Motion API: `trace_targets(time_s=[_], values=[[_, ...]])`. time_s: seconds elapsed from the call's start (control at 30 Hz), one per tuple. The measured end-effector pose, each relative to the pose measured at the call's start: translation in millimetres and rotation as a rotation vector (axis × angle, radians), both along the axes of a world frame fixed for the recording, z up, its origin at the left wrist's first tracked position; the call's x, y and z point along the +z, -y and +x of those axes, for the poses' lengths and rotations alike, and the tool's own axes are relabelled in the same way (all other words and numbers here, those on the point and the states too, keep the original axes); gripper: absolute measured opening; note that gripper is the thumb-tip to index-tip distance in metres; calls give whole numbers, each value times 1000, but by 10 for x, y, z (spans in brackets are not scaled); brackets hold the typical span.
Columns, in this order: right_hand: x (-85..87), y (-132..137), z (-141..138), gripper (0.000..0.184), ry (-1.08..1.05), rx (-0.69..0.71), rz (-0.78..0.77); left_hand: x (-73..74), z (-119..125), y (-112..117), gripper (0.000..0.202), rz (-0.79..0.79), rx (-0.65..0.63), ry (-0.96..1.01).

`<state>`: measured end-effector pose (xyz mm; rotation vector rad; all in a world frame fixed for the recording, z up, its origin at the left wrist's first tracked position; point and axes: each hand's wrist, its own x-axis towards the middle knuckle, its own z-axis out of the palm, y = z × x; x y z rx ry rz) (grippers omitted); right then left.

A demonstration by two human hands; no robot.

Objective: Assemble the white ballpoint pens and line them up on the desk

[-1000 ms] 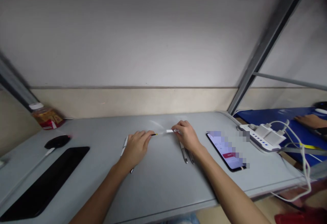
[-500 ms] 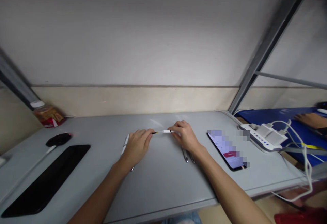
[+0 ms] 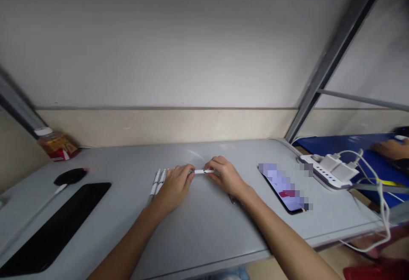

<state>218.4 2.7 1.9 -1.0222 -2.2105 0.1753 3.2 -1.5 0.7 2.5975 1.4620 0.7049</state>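
Note:
At the middle of the grey table point(image 3: 198, 229), my left hand point(image 3: 174, 186) and my right hand point(image 3: 224, 176) pinch the two ends of one white pen point(image 3: 203, 171), held level just above the tabletop. Both hands have their fingers closed on it. Several more white pens point(image 3: 157, 182) lie side by side on the table at the left of my left hand. Another pen or two point(image 3: 233, 199) lie under my right wrist, mostly hidden.
A phone point(image 3: 283, 188) with a lit screen lies right of my hands, a white power strip point(image 3: 329, 171) with chargers and cables beyond it. A black pad point(image 3: 54, 229), a black mouse point(image 3: 70, 176) and a jar point(image 3: 57, 146) sit left. Another person's hand point(image 3: 391, 149) rests far right.
My hands have come closer together. The black and yellow part that showed between them has gone into the white pen body. My view shifted a little, so more pens show at left.

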Motion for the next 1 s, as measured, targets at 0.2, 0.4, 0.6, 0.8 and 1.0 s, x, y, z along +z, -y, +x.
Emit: trace_targets(time_s=[0.2,0.4,0.6,0.8,1.0], values=[[5,10,2,13,-88,40,-44,17,6,30,29,-17,-64,8],[53,43,-24,25,-152,24,-246,47,-5,10,30,-5,-83,29],[68,31,7,29,-243,22,-279,11,-72,-44,29,14,-29,40],[70,12,17,27,-237,-6,-368,-6,-90,-54,29,24,-37,82],[71,8,47,14,-296,18,-362,-53,-102,-82,27,10,-51,128]])
